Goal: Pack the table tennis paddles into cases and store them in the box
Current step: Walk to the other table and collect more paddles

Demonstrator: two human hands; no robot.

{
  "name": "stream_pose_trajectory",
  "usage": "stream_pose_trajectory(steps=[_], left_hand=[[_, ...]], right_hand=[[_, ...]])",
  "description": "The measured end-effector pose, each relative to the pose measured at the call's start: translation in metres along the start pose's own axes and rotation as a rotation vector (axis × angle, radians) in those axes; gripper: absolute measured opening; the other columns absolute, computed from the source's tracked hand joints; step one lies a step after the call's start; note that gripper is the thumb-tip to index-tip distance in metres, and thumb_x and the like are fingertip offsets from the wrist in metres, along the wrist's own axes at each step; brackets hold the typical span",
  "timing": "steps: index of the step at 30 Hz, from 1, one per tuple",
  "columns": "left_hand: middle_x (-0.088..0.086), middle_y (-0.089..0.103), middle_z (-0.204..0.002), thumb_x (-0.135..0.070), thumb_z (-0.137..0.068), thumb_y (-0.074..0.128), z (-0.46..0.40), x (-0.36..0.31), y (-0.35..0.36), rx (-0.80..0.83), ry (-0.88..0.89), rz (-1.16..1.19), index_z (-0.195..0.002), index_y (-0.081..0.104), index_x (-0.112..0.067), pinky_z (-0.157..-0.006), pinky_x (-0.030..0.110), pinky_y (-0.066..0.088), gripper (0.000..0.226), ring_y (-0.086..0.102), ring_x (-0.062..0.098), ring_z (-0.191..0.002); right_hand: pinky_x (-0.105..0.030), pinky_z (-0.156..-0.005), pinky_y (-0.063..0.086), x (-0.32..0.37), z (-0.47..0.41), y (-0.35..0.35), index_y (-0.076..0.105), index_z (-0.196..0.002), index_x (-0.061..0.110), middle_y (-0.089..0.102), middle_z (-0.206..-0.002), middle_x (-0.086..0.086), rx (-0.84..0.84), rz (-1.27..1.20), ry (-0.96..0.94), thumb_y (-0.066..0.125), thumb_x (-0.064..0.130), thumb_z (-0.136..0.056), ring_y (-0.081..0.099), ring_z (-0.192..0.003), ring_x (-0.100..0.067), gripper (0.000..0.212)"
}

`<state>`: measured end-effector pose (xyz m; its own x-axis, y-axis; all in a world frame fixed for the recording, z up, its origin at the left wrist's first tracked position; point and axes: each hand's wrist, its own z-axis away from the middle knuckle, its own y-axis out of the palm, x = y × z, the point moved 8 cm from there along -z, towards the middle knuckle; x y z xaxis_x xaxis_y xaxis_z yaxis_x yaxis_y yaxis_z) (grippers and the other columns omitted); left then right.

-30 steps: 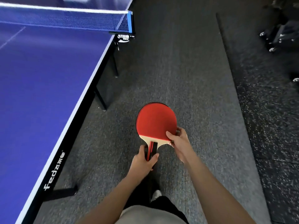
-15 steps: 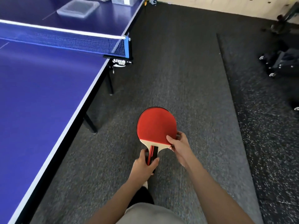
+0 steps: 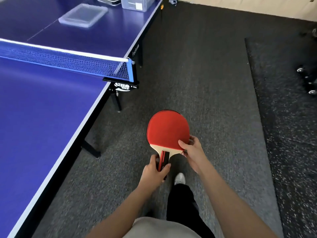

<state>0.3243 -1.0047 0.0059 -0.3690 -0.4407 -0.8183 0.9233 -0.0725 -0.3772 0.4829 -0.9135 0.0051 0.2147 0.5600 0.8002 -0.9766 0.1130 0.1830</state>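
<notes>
Head view: more of the far table half has come into frame, revealing a clear box (image 3: 135, 3), cut off at the top, and a blurred lid (image 3: 83, 15). Left hand (image 3: 154, 172) grips the red paddle's (image 3: 168, 129) handle; right hand (image 3: 192, 150) pinches its blade edge. A second, black-faced paddle possibly lies beneath.

Head camera looking forward and down from standing height | blue table-tennis table (image 3: 42, 117) running along left | dark speckled carpet floor (image 3: 205, 83) filling right | forearms close below
</notes>
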Motion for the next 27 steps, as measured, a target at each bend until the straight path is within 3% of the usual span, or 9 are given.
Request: stream_pose_trajectory(steps=[3, 6, 11, 13, 17, 20, 23, 27], left_hand=[[0.004, 0.066, -0.084, -0.037, -0.09, 0.063, -0.046, -0.027, 0.006, -0.046, -0.017, -0.001, -0.114, 0.043, -0.017, -0.05, 0.014, 0.045, 0.037, 0.067, 0.013, -0.064], [-0.003, 0.062, -0.08, -0.037, -0.09, 0.063, -0.09, -0.061, 0.015, -0.097, -0.036, 0.006, -0.116, 0.044, -0.016, -0.045, 0.01, 0.042, 0.038, 0.061, 0.0, -0.056], [-0.004, 0.064, -0.084, -0.039, -0.089, 0.064, -0.153, -0.115, 0.027, -0.176, -0.033, 0.023, -0.116, 0.045, -0.019, -0.048, 0.011, 0.046, 0.039, 0.064, 0.002, -0.062], [0.0, 0.066, -0.089, -0.039, -0.088, 0.063, -0.173, -0.13, 0.029, -0.188, -0.047, 0.038, -0.116, 0.045, -0.019, -0.051, 0.015, 0.049, 0.039, 0.068, 0.011, -0.066], [0.002, 0.066, -0.095, -0.041, -0.087, 0.064, -0.219, -0.154, 0.031, -0.21, -0.061, 0.021, -0.115, 0.045, -0.019, -0.073, 0.038, 0.057, 0.04, 0.068, 0.022, -0.077], [-0.002, 0.066, -0.094, -0.043, -0.086, 0.063, -0.254, -0.169, 0.025, -0.233, -0.053, -0.006, -0.117, 0.047, -0.021, -0.067, 0.024, 0.052, 0.042, 0.064, 0.01, -0.079], [-0.003, 0.066, -0.09, -0.043, -0.086, 0.064, -0.297, -0.181, 0.019, -0.234, -0.051, 0.007, -0.114, 0.047, -0.023, -0.071, 0.031, 0.054, 0.039, 0.065, 0.013, -0.078], [-0.005, 0.065, -0.092, -0.044, -0.087, 0.063, -0.372, -0.204, 0.004, -0.203, -0.035, 0.032, -0.116, 0.045, -0.025, -0.064, 0.02, 0.051, 0.039, 0.064, 0.008, -0.078]], right_hand=[[-0.035, -0.084, 0.052, 0.032, -0.051, 0.0, 0.041, -0.121, 0.018, 0.058, -0.115, -0.003, 0.046, 0.026, 0.004, 0.067, 0.005, -0.085, 0.061, -0.105, -0.021, 0.047], [-0.037, -0.088, 0.051, 0.073, -0.098, -0.002, 0.041, -0.122, 0.018, 0.058, -0.117, -0.004, 0.067, 0.072, 0.008, 0.068, 0.006, -0.084, 0.06, -0.107, -0.022, 0.048], [-0.028, -0.075, 0.05, 0.138, -0.162, -0.008, 0.042, -0.121, 0.019, 0.059, -0.115, -0.001, 0.138, 0.08, -0.004, 0.069, 0.007, -0.083, 0.061, -0.103, -0.016, 0.048], [-0.029, -0.075, 0.05, 0.156, -0.182, -0.009, 0.042, -0.122, 0.018, 0.059, -0.115, -0.001, 0.146, 0.086, -0.01, 0.069, 0.007, -0.083, 0.061, -0.103, -0.017, 0.048], [-0.035, -0.085, 0.052, 0.188, -0.226, -0.008, 0.043, -0.119, 0.02, 0.059, -0.114, 0.001, 0.161, 0.1, -0.013, 0.068, 0.006, -0.084, 0.06, -0.105, -0.018, 0.046], [-0.035, -0.087, 0.052, 0.207, -0.258, -0.001, 0.043, -0.118, 0.02, 0.06, -0.113, 0.001, 0.158, 0.1, -0.018, 0.068, 0.006, -0.084, 0.061, -0.104, -0.018, 0.044], [-0.036, -0.089, 0.052, 0.227, -0.297, 0.009, 0.043, -0.12, 0.02, 0.06, -0.114, 0.0, 0.141, 0.109, -0.016, 0.067, 0.005, -0.084, 0.06, -0.105, -0.019, 0.045], [-0.038, -0.092, 0.051, 0.266, -0.358, 0.031, 0.043, -0.121, 0.019, 0.059, -0.117, -0.002, 0.128, 0.125, -0.028, 0.067, 0.005, -0.084, 0.06, -0.107, -0.02, 0.046]])
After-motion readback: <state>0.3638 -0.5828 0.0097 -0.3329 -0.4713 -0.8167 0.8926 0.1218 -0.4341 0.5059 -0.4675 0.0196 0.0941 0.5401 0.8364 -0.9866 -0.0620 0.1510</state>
